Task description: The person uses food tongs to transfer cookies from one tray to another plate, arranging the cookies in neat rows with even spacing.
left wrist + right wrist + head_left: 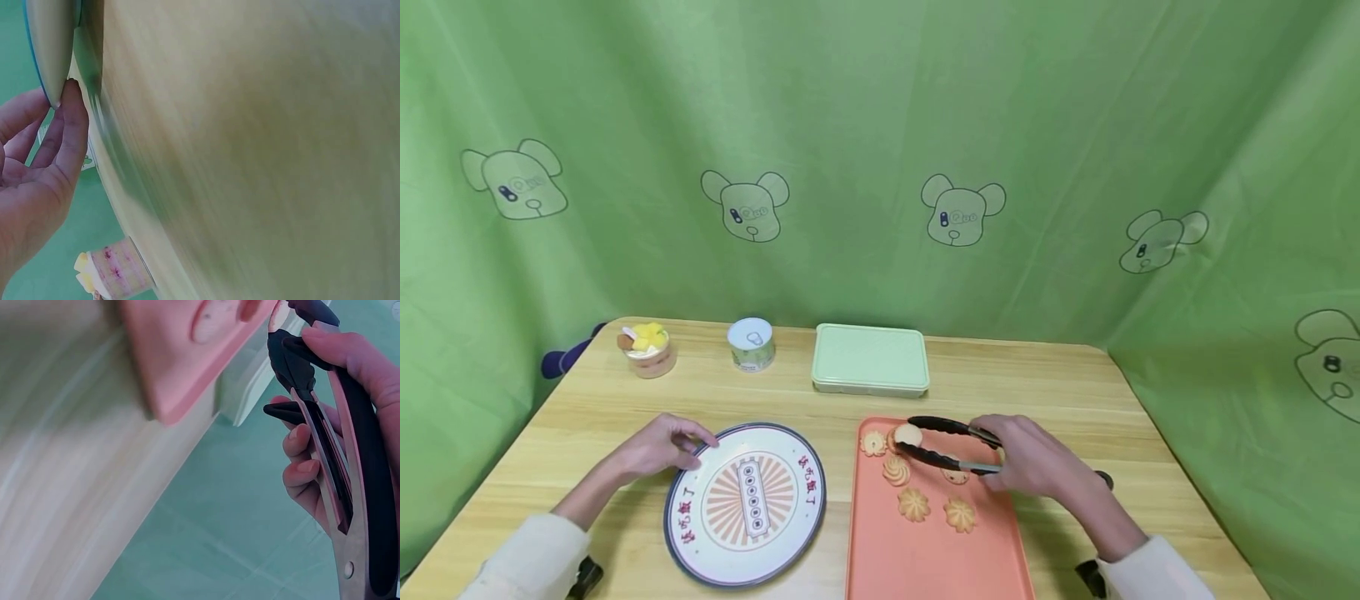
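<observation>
My right hand grips black-and-metal tongs; their tips are on either side of a round pale cookie at the pink tray's far left part. In the right wrist view, fingers and thumb wrap the tongs' handles. Several cookies lie on the tray, among them a swirled one and two flower-shaped ones. My left hand pinches the upper left rim of a white plate with a blue edge; the left wrist view shows thumb and fingers at the plate's rim.
Along the table's back stand a dessert cup with yellow topping, a small can and a light green lidded box. A green curtain with bear drawings hangs behind the table.
</observation>
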`<state>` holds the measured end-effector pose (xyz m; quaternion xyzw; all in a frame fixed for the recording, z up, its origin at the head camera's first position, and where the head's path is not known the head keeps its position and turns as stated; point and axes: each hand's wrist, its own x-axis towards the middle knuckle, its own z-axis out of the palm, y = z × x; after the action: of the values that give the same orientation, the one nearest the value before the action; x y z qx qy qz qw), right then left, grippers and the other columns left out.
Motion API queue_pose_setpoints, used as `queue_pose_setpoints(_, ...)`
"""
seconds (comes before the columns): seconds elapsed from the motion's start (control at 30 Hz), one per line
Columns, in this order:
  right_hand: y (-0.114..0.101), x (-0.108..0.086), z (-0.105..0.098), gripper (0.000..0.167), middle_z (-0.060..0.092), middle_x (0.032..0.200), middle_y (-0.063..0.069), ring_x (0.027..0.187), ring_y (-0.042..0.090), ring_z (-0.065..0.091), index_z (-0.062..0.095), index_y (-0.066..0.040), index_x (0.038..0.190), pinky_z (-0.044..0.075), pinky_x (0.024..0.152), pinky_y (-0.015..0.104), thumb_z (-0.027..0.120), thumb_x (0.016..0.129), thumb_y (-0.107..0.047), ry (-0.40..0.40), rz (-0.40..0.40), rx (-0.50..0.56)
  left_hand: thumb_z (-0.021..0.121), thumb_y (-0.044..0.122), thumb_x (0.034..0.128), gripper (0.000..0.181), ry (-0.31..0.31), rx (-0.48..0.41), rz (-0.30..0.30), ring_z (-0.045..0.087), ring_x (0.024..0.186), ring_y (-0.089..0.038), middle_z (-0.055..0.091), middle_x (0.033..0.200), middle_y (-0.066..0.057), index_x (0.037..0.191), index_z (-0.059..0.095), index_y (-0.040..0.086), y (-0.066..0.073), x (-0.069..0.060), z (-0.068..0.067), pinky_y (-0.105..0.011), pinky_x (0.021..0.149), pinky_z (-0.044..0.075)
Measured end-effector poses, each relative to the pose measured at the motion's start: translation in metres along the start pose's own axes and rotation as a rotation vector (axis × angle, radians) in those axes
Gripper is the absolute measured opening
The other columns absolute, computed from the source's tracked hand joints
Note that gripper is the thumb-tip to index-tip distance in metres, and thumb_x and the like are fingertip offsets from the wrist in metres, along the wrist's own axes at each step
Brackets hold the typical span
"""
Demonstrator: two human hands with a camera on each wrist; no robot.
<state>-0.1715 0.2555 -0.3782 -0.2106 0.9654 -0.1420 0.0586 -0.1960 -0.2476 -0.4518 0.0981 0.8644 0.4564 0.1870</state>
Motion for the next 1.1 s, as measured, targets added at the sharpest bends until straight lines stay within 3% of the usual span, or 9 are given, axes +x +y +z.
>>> queue_pose_setpoints(0.43,-0.058,0.05,0.007,0.068,0.061,0.125,0.012,0.114,0.028,0.059,0.055,-0.002,0.128,0.05,0.091,0.041,0.079,0.067,-0.017,-0.015,-0.099,0.03,0.07,-0.002,0.0718,0.032,-0.008,0.011,0.022,0.054,0.079,-0.019,0.064,0.093,-0.01,0.104,0.069,0.001,-0.002,0.001,0.0,-0.026,0.065,0.048)
queue_pose_setpoints(0.6,-0.077,0.067,0.013,0.059,0.065,0.113,0.004,0.094,0.019,0.06,0.059,-0.007,0.122,0.051,0.082,0.036,0.076,0.066,-0.016,-0.017,-0.144,0.044,0.07,-0.003,0.0713,0.033,-0.016,0.013,0.037,0.054,0.078,-0.019,0.064,0.093,-0.011,0.104,0.069,0.0,-0.001,0.001,-0.001,-0.026,0.065,0.048)
queue_pose_setpoints(0.9,-0.109,0.087,0.026,0.065,0.065,0.117,0.004,0.085,0.014,0.057,0.056,-0.008,0.127,0.05,0.073,0.029,0.079,0.067,-0.017,-0.05,-0.172,0.013,0.07,-0.003,0.0714,0.033,-0.017,0.002,0.014,0.057,0.079,-0.019,0.065,0.094,-0.011,0.104,0.069,0.001,0.0,0.001,-0.002,-0.028,0.066,0.05)
queue_pose_setpoints(1.1,-0.131,0.098,0.041,0.068,0.063,0.122,0.004,0.103,0.016,0.06,0.056,-0.008,0.128,0.051,0.087,0.031,0.08,0.067,-0.02,-0.069,-0.203,-0.024,0.07,-0.003,0.0715,0.033,-0.019,0.003,0.016,0.057,0.079,-0.019,0.065,0.095,-0.011,0.104,0.069,0.0,-0.001,0.001,-0.002,-0.029,0.066,0.05)
